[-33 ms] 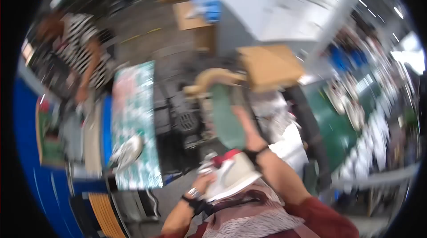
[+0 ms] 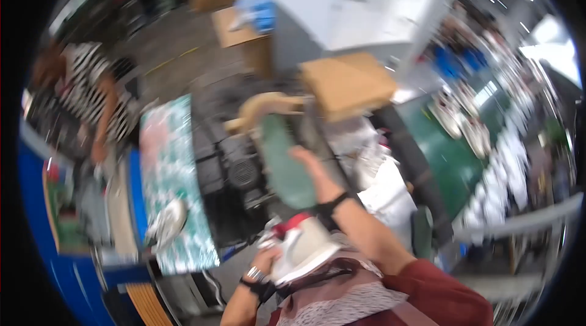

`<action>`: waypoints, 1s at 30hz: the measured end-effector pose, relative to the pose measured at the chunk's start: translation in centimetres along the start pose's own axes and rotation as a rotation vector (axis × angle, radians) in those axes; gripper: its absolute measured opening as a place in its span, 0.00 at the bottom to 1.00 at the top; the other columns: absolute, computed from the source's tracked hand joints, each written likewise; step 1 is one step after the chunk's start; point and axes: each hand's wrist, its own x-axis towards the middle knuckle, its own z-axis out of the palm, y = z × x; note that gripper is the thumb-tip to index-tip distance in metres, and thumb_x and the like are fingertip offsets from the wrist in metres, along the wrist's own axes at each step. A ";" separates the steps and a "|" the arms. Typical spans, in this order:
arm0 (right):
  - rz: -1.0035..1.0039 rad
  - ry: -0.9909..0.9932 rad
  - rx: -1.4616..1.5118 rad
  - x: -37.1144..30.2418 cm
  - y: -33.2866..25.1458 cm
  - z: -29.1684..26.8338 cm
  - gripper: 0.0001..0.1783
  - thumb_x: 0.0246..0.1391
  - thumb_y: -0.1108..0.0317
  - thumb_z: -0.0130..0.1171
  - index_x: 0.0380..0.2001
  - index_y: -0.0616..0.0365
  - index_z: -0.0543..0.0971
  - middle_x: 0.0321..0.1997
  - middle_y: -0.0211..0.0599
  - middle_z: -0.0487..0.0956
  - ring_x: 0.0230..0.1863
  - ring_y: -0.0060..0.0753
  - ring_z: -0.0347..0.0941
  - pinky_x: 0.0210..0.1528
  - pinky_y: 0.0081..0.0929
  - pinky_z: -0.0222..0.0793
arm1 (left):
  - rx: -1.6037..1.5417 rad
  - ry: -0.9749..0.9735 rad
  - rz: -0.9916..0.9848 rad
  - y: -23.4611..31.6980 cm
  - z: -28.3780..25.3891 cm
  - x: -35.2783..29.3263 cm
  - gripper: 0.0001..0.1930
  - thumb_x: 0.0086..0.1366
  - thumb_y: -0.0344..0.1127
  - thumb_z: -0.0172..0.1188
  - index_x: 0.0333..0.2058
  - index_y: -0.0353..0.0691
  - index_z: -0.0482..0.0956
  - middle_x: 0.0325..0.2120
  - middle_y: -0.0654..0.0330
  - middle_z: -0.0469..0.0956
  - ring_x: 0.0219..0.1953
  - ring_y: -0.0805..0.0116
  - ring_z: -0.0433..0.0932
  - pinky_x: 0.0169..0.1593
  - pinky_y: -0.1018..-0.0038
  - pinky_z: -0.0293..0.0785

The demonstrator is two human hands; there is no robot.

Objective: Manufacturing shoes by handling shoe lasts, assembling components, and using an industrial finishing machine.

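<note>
My left hand (image 2: 267, 257), with a watch and a dark band at the wrist, is closed on a white shoe (image 2: 308, 251) with a red collar. The shoe lies tilted against my front. Farther out, my right hand (image 2: 316, 173) reaches to the right edge of a green sole-shaped piece (image 2: 285, 164). It appears to grip that edge, though its fingers are partly hidden and blurred. Beyond the piece's far end curves a tan padded arc (image 2: 265, 108).
To the left, a patterned green-and-white board (image 2: 171, 173) bears another white shoe (image 2: 168, 222). A cardboard box (image 2: 348, 85) stands ahead right, near white crumpled sheets (image 2: 386, 195). More shoes (image 2: 452, 115) sit on a green surface at right. A person in stripes (image 2: 97, 88) works far left.
The whole view has swung slightly, shifting the surroundings left. My hands keep their hold on the white shoe and the green piece, with little visible movement of their own.
</note>
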 end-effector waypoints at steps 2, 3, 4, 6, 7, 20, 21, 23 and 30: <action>0.144 -0.049 0.167 1.6 1.5 1.2 0.29 0.57 0.54 0.65 0.58 0.56 0.74 0.52 0.37 0.81 0.49 0.33 0.79 0.56 0.34 0.75 | 0.063 0.047 0.238 -1.0 -3.0 -2.4 0.32 0.62 0.38 0.57 0.64 0.30 0.67 0.58 0.44 0.76 0.58 0.50 0.78 0.64 0.58 0.74; 0.003 -0.091 0.064 0.9 2.0 1.5 0.39 0.58 0.56 0.65 0.67 0.59 0.64 0.61 0.38 0.74 0.58 0.33 0.73 0.60 0.34 0.71 | 0.001 0.070 0.217 -2.3 -6.5 -2.7 0.35 0.62 0.44 0.58 0.65 0.34 0.66 0.59 0.47 0.75 0.57 0.50 0.78 0.63 0.57 0.74; -0.026 -0.038 -0.062 -1.7 0.6 1.0 0.47 0.56 0.56 0.66 0.73 0.57 0.56 0.72 0.37 0.63 0.70 0.33 0.62 0.70 0.32 0.58 | 0.067 0.039 0.196 -0.3 -2.4 -3.6 0.37 0.61 0.49 0.59 0.66 0.36 0.65 0.61 0.48 0.74 0.58 0.49 0.77 0.63 0.55 0.73; -0.216 -0.075 -0.289 -5.4 -1.0 -1.6 0.54 0.52 0.59 0.71 0.75 0.59 0.51 0.77 0.42 0.55 0.75 0.36 0.52 0.75 0.32 0.48 | -0.067 -0.009 0.210 -0.4 -1.8 -2.9 0.36 0.63 0.50 0.58 0.66 0.37 0.65 0.61 0.49 0.73 0.60 0.49 0.75 0.64 0.54 0.71; -0.359 -0.059 -0.389 -8.0 -2.5 -2.7 0.57 0.50 0.60 0.73 0.75 0.61 0.50 0.76 0.45 0.55 0.76 0.37 0.51 0.75 0.32 0.46 | 0.017 -0.002 0.210 0.0 -1.6 -2.2 0.34 0.64 0.49 0.57 0.65 0.37 0.66 0.60 0.50 0.74 0.61 0.49 0.74 0.65 0.53 0.70; -0.518 1.536 -1.090 -39.8 -3.5 -35.3 0.42 0.40 0.65 0.72 0.61 0.59 0.67 0.54 0.55 0.77 0.56 0.59 0.75 0.58 0.44 0.71 | 1.254 -0.308 0.734 -0.3 35.4 24.3 0.24 0.56 0.37 0.75 0.48 0.37 0.76 0.41 0.54 0.77 0.43 0.61 0.77 0.48 0.66 0.75; -0.517 1.565 -1.058 -40.4 -1.8 -37.1 0.42 0.40 0.65 0.72 0.61 0.59 0.67 0.54 0.55 0.77 0.56 0.59 0.75 0.58 0.44 0.71 | 1.479 -0.301 0.885 -0.9 37.6 26.1 0.23 0.54 0.39 0.75 0.45 0.37 0.77 0.40 0.52 0.77 0.42 0.56 0.77 0.48 0.62 0.75; -0.374 1.574 -1.045 -40.3 0.5 -39.7 0.35 0.44 0.61 0.71 0.57 0.59 0.72 0.52 0.53 0.78 0.53 0.58 0.76 0.56 0.45 0.71 | 1.976 -0.269 1.305 -0.9 38.8 31.7 0.24 0.53 0.50 0.71 0.41 0.38 0.80 0.41 0.44 0.79 0.44 0.42 0.78 0.49 0.53 0.75; -0.411 1.349 -1.324 -35.1 2.7 -37.7 0.28 0.47 0.50 0.69 0.47 0.58 0.80 0.56 0.45 0.78 0.65 0.54 0.67 0.67 0.58 0.56 | 2.474 -0.499 0.305 -0.7 37.0 41.6 0.23 0.55 0.54 0.67 0.40 0.40 0.82 0.38 0.44 0.84 0.43 0.43 0.83 0.49 0.54 0.77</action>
